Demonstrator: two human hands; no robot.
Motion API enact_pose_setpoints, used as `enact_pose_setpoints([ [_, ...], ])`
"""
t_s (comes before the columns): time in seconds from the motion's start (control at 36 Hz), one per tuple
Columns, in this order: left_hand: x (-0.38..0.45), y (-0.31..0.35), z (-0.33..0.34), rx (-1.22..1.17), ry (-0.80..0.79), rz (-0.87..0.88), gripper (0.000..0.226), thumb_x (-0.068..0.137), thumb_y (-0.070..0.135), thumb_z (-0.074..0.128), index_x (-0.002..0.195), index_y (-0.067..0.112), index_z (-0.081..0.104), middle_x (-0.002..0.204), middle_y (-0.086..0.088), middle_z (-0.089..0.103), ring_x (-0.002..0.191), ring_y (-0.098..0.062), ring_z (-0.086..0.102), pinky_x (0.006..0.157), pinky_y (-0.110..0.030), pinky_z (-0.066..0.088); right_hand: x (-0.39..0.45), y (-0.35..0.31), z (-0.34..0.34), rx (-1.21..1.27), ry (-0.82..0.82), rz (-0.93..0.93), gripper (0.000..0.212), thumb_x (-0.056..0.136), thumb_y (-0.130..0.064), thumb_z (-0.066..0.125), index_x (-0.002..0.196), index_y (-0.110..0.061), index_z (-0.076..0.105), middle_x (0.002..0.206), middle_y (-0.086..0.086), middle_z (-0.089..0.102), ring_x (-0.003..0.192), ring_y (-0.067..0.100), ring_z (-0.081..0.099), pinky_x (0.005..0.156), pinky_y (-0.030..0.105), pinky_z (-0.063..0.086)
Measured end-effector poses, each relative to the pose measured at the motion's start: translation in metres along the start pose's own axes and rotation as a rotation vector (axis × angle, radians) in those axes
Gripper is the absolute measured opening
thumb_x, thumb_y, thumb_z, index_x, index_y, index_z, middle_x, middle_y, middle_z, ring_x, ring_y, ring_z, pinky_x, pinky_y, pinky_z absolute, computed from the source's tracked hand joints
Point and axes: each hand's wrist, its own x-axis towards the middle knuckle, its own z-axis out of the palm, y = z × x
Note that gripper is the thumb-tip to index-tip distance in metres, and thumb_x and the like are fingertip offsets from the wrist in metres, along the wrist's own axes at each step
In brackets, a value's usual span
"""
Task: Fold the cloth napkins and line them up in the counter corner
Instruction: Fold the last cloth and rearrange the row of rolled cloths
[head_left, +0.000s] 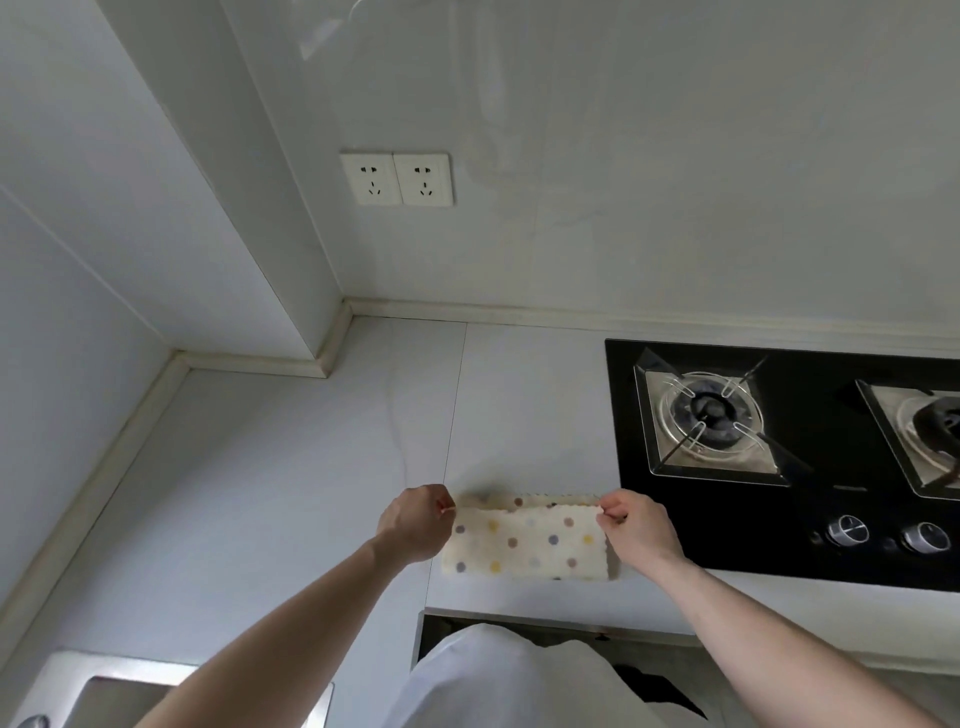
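A cream napkin with coloured polka dots (524, 543) lies on the grey counter (291, 467), near its front edge and just left of the hob. Its upper layer is folded over, and a strip of the layer beneath shows along the far side. My left hand (415, 525) pinches the fold's top left corner. My right hand (636, 527) pinches the top right corner. Both hands hold the edge slightly above the counter. The counter corner (353, 332) lies further back, to the left.
A black gas hob (779, 467) with two burners and two knobs sits right of the napkin. A steel sink (104, 691) is at the lower left. Two wall sockets (397, 179) are above the corner. A raised ledge runs along the wall.
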Motion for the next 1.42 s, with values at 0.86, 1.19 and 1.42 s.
enact_pose_setpoints([
  [0.86,-0.011,0.020,0.049,0.185,-0.286,0.311,0.049,0.093,0.024,0.056,0.141,0.033,0.053,0.155,0.006,0.030,0.144,-0.023,0.027,0.118,-0.036,0.032,0.023,-0.013,0.041,0.132,-0.067,0.386,0.030,0.085,-0.028,0.071,0.106,-0.015,0.054,0.099,0.003,0.066,0.079,0.021,0.057,0.061,0.026,0.041],
  [1.19,-0.006,0.013,0.046,0.115,-0.249,0.276,0.050,0.091,0.022,0.053,0.140,0.033,0.053,0.157,0.006,0.036,0.142,-0.018,0.033,0.117,-0.034,0.033,0.038,-0.010,0.017,0.367,-0.008,0.365,0.014,0.079,-0.016,0.077,0.085,-0.015,0.064,0.081,0.005,0.067,0.068,0.020,0.059,0.061,0.026,0.043],
  [1.42,-0.009,0.012,0.046,0.104,-0.276,0.269,0.052,0.091,0.022,0.053,0.142,0.033,0.052,0.158,0.011,0.033,0.140,-0.017,0.032,0.114,-0.033,0.037,0.025,-0.047,0.023,0.455,-0.013,0.245,0.023,0.076,-0.007,0.074,0.087,-0.010,0.054,0.078,0.008,0.067,0.048,0.018,0.056,0.051,0.028,0.045],
])
